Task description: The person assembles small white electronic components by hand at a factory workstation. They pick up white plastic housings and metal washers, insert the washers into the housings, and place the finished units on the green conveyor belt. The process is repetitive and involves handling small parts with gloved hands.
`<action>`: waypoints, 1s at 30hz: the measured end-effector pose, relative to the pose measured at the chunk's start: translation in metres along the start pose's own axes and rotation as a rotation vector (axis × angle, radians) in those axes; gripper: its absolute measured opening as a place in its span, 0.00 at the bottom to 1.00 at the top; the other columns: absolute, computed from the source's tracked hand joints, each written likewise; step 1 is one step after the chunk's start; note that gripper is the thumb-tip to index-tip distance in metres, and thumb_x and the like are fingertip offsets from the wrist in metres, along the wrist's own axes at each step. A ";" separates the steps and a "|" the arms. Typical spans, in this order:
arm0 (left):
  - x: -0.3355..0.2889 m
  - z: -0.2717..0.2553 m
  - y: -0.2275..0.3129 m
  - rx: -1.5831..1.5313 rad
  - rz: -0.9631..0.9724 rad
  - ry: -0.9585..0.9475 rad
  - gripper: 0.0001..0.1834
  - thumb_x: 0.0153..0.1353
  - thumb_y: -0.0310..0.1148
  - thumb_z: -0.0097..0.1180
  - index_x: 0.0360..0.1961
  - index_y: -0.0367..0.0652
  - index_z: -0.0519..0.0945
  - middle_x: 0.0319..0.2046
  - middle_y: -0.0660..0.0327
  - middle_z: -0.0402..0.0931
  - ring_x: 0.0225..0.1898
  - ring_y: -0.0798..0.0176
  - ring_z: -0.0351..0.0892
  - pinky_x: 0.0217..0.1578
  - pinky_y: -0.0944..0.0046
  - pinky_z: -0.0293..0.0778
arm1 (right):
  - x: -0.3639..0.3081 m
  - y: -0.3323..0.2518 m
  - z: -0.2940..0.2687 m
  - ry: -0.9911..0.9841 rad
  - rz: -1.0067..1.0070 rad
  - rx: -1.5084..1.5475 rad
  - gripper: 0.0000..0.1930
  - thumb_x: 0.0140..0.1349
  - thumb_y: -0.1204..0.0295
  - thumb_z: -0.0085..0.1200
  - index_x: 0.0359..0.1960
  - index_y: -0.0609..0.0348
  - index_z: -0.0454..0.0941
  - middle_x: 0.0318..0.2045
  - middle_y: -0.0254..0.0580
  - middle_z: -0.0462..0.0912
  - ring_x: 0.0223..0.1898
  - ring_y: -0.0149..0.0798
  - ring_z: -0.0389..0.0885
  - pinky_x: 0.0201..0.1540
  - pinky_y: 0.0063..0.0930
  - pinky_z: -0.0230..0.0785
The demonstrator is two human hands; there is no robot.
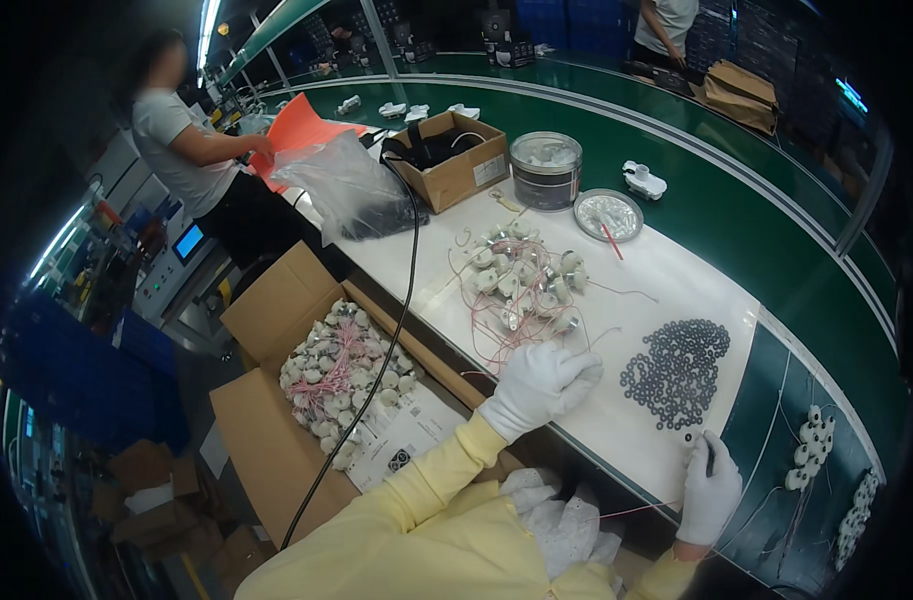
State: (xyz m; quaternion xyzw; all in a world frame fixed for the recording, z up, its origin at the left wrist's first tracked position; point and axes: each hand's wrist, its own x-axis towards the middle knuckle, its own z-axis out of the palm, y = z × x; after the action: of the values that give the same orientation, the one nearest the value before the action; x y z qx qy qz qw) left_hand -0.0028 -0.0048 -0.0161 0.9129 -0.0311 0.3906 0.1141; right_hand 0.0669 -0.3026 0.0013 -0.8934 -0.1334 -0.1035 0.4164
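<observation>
My left hand (543, 388), in a white glove, is over the front of the table with its fingers drawn together; whatever they hold is hidden. Just beyond it lies a tangled heap of small white-and-metal parts (517, 275) with pink wires. My right hand (712, 488), also gloved, is at the table's near right, its fingers curled toward the thumb. A single black ring (688, 437) is at its fingertips; I cannot tell whether it is gripped. Beside that hand runs a thin pink wire (637, 511). Many black rings (677, 372) are spread on the white tabletop (617, 440) beyond it.
At left, an open carton (267, 430) holds more wired white parts (342, 375). A black cable (402, 320) crosses above it. Farther back are a tin (547, 172), a round lid (609, 215), a cardboard box (447, 160) and a green conveyor (717, 190). Another person (192, 150) handles orange sheeting.
</observation>
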 end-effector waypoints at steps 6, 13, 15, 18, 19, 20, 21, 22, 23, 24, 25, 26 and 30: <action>0.001 -0.001 0.002 0.023 0.007 0.028 0.15 0.60 0.41 0.66 0.48 0.54 0.85 0.26 0.67 0.74 0.31 0.59 0.75 0.30 0.58 0.71 | 0.000 -0.004 -0.003 0.001 -0.030 0.008 0.12 0.67 0.70 0.60 0.44 0.67 0.86 0.26 0.46 0.87 0.25 0.36 0.86 0.30 0.31 0.74; 0.001 -0.002 0.004 0.036 0.001 0.083 0.10 0.60 0.38 0.67 0.42 0.52 0.84 0.24 0.65 0.74 0.28 0.57 0.75 0.27 0.57 0.72 | -0.001 -0.002 -0.004 0.034 -0.081 -0.005 0.12 0.67 0.69 0.61 0.44 0.67 0.86 0.26 0.47 0.87 0.25 0.38 0.86 0.31 0.32 0.74; 0.000 -0.001 0.004 0.030 -0.002 0.099 0.10 0.60 0.38 0.67 0.42 0.52 0.84 0.24 0.65 0.73 0.28 0.57 0.75 0.27 0.57 0.71 | -0.002 -0.001 -0.004 0.030 -0.067 0.009 0.12 0.67 0.69 0.61 0.44 0.67 0.86 0.27 0.47 0.87 0.25 0.39 0.86 0.31 0.32 0.74; -0.007 0.003 0.000 0.021 -0.024 0.063 0.15 0.61 0.40 0.64 0.49 0.55 0.85 0.25 0.66 0.72 0.31 0.58 0.74 0.32 0.57 0.71 | -0.003 -0.002 -0.005 0.025 -0.052 0.027 0.13 0.67 0.69 0.61 0.45 0.67 0.86 0.27 0.47 0.87 0.25 0.39 0.86 0.31 0.32 0.74; -0.007 0.002 0.001 0.022 -0.022 0.062 0.15 0.61 0.40 0.64 0.49 0.54 0.85 0.25 0.66 0.72 0.31 0.58 0.74 0.31 0.57 0.71 | -0.003 -0.001 -0.005 0.025 -0.045 0.042 0.13 0.67 0.69 0.61 0.45 0.67 0.86 0.27 0.47 0.87 0.26 0.39 0.86 0.31 0.32 0.75; -0.006 0.002 0.002 0.022 -0.020 0.061 0.15 0.61 0.40 0.64 0.49 0.54 0.85 0.25 0.66 0.72 0.31 0.58 0.74 0.31 0.57 0.71 | -0.004 -0.001 -0.004 0.026 -0.037 0.058 0.13 0.67 0.69 0.60 0.45 0.67 0.86 0.27 0.48 0.87 0.26 0.39 0.86 0.31 0.32 0.75; -0.007 0.002 0.002 0.029 -0.022 0.058 0.15 0.61 0.40 0.64 0.49 0.54 0.85 0.25 0.66 0.72 0.31 0.58 0.74 0.32 0.57 0.71 | -0.003 0.000 -0.004 0.020 -0.036 0.057 0.13 0.67 0.69 0.60 0.45 0.67 0.86 0.28 0.48 0.88 0.26 0.39 0.86 0.32 0.32 0.75; -0.007 0.002 0.001 0.037 -0.024 0.055 0.15 0.61 0.40 0.64 0.49 0.54 0.85 0.25 0.66 0.72 0.31 0.58 0.74 0.32 0.57 0.71 | -0.003 0.001 -0.004 0.015 -0.035 0.056 0.13 0.67 0.69 0.60 0.45 0.67 0.86 0.28 0.48 0.88 0.26 0.39 0.87 0.32 0.32 0.75; -0.008 0.002 0.001 0.044 -0.026 0.053 0.16 0.61 0.40 0.64 0.50 0.54 0.85 0.25 0.66 0.72 0.31 0.58 0.74 0.32 0.58 0.71 | -0.003 0.002 -0.004 0.010 -0.033 0.055 0.13 0.68 0.69 0.60 0.46 0.67 0.86 0.28 0.48 0.88 0.26 0.39 0.87 0.32 0.32 0.75; -0.008 0.003 0.001 0.050 -0.024 0.056 0.15 0.60 0.40 0.65 0.49 0.54 0.85 0.24 0.66 0.72 0.31 0.59 0.74 0.31 0.58 0.71 | -0.003 0.002 -0.005 0.010 -0.029 0.044 0.13 0.67 0.69 0.60 0.46 0.67 0.86 0.28 0.48 0.88 0.27 0.39 0.87 0.32 0.32 0.75; -0.007 0.003 0.001 0.056 -0.022 0.060 0.15 0.60 0.40 0.66 0.49 0.54 0.85 0.24 0.67 0.72 0.30 0.59 0.74 0.31 0.58 0.71 | -0.002 0.002 -0.005 0.010 -0.025 0.033 0.13 0.67 0.70 0.60 0.46 0.67 0.86 0.28 0.48 0.88 0.27 0.39 0.87 0.32 0.32 0.75; -0.007 0.004 0.001 0.061 -0.020 0.063 0.15 0.59 0.40 0.66 0.48 0.54 0.85 0.23 0.67 0.72 0.29 0.59 0.75 0.30 0.58 0.71 | -0.002 0.002 -0.005 0.010 -0.021 0.021 0.12 0.67 0.70 0.60 0.46 0.67 0.86 0.28 0.48 0.88 0.27 0.39 0.87 0.32 0.32 0.75; -0.005 0.003 0.000 0.049 0.022 0.086 0.11 0.57 0.40 0.69 0.41 0.55 0.86 0.21 0.68 0.73 0.24 0.60 0.74 0.25 0.59 0.70 | -0.002 0.005 -0.004 0.038 -0.029 0.037 0.12 0.67 0.70 0.61 0.46 0.68 0.86 0.30 0.49 0.88 0.27 0.40 0.87 0.33 0.32 0.76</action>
State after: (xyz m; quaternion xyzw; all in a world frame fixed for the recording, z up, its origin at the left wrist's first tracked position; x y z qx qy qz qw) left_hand -0.0046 -0.0056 -0.0217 0.8975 -0.0265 0.4313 0.0887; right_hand 0.0664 -0.3090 -0.0008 -0.8813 -0.1404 -0.1241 0.4339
